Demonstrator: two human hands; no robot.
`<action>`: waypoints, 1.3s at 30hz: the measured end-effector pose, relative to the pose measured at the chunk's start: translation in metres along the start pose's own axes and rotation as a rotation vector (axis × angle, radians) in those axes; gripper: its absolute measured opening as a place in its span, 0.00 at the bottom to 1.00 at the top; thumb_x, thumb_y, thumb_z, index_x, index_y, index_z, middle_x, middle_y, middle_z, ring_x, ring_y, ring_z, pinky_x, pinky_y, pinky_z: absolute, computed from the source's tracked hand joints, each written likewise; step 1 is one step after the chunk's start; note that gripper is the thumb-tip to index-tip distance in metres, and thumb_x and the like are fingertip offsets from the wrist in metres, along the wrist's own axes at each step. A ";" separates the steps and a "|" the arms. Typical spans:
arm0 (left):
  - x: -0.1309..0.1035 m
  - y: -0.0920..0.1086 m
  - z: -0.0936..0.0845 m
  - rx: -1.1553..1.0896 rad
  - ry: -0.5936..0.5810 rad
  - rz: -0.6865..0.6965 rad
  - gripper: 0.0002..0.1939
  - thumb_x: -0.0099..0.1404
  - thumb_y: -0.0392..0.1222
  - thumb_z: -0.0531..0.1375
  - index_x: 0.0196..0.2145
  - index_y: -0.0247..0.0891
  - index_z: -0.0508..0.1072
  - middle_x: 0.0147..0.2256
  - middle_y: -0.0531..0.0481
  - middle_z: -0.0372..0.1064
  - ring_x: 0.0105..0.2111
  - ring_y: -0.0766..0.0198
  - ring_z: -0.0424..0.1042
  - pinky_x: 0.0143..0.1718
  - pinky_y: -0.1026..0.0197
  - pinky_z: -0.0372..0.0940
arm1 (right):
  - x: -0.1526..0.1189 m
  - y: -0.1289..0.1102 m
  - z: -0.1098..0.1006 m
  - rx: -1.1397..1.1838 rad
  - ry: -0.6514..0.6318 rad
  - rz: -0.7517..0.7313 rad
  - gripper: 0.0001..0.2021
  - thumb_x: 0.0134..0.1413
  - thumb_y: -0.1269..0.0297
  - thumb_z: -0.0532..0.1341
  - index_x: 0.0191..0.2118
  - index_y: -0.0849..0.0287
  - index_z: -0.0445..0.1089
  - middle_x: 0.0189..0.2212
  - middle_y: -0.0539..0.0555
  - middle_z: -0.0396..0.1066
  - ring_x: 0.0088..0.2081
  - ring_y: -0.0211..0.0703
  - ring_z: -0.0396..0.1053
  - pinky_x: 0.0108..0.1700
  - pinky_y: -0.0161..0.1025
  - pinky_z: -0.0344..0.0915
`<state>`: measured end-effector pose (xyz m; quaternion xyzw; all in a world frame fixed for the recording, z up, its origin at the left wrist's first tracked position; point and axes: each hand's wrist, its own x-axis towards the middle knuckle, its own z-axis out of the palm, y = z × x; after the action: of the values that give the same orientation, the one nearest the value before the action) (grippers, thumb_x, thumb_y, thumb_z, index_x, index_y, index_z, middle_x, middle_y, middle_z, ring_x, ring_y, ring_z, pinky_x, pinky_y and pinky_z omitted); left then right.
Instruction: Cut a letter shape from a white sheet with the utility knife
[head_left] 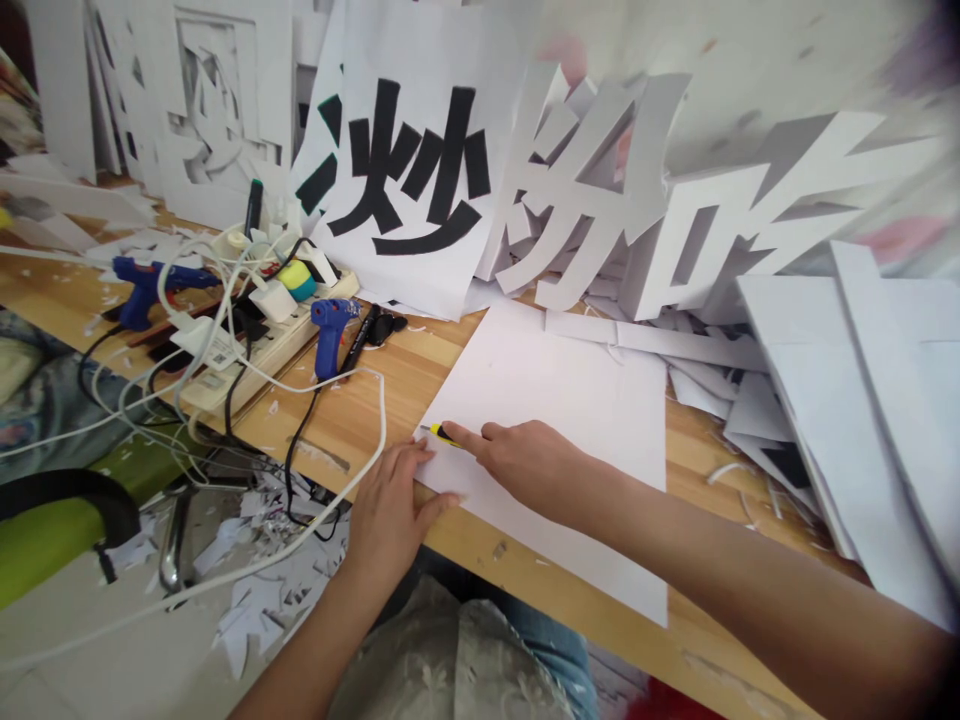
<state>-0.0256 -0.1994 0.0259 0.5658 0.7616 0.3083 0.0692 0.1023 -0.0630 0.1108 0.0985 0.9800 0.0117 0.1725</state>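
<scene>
The right hand (517, 462) is clamped on a slim yellow-and-black cutter (442, 434), index finger extended along it; the cutter lies over the left edge of a large white paper sheet (555, 430) on the light wooden desk (480, 545), long axis roughly left-right, tip pointing left. The left hand (397, 495), thumb and fingers spread apart, presses the sheet's near-left corner.

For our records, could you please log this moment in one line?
right hand: yellow utility knife at white sheet edge; left hand: on same edge; blue glue guns: near power strip
</scene>
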 end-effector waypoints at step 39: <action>0.000 -0.002 0.001 0.015 -0.015 0.002 0.20 0.57 0.49 0.62 0.44 0.39 0.62 0.47 0.44 0.65 0.51 0.55 0.62 0.52 0.50 0.59 | -0.036 0.016 0.027 0.038 0.089 0.003 0.31 0.55 0.74 0.49 0.64 0.56 0.38 0.30 0.52 0.67 0.21 0.35 0.63 0.21 0.36 0.42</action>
<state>-0.0266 -0.1992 0.0238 0.5694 0.7628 0.2983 0.0705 0.1475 -0.0545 0.0981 0.1027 0.9866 -0.0023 0.1270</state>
